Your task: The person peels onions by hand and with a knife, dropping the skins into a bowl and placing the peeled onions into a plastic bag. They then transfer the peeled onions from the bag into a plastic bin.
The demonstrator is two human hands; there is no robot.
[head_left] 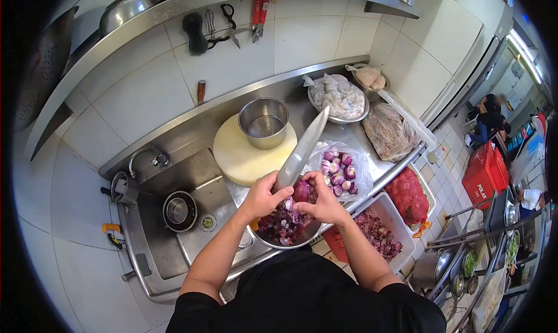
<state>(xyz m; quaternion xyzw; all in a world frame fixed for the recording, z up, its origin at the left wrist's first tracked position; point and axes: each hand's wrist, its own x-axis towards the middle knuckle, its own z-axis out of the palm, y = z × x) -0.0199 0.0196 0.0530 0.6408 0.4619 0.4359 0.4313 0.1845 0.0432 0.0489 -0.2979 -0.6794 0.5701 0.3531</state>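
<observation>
A large kitchen knife (303, 147) points up and away, its broad blade tilted to the right. My left hand (264, 198) is closed around it near the base of the blade, thumb toward the onion. My right hand (321, 202) grips a red onion (301, 191) against the blade's lower end. Directly beneath both hands is a metal bowl (273, 244) filled with purple skins and onion pieces (285, 225), partly hidden by my hands. To the right, peeled red onions (337, 171) lie in a clear plastic bag (363, 173).
A steel pot (263, 123) stands on a round cutting board (229, 150). Left is a sink (163, 251) holding nested bowls (179, 211). Bagged food (337, 97) sits at the back right. Below the counter are a bin of skins (395, 222) and a red mesh sack (408, 196).
</observation>
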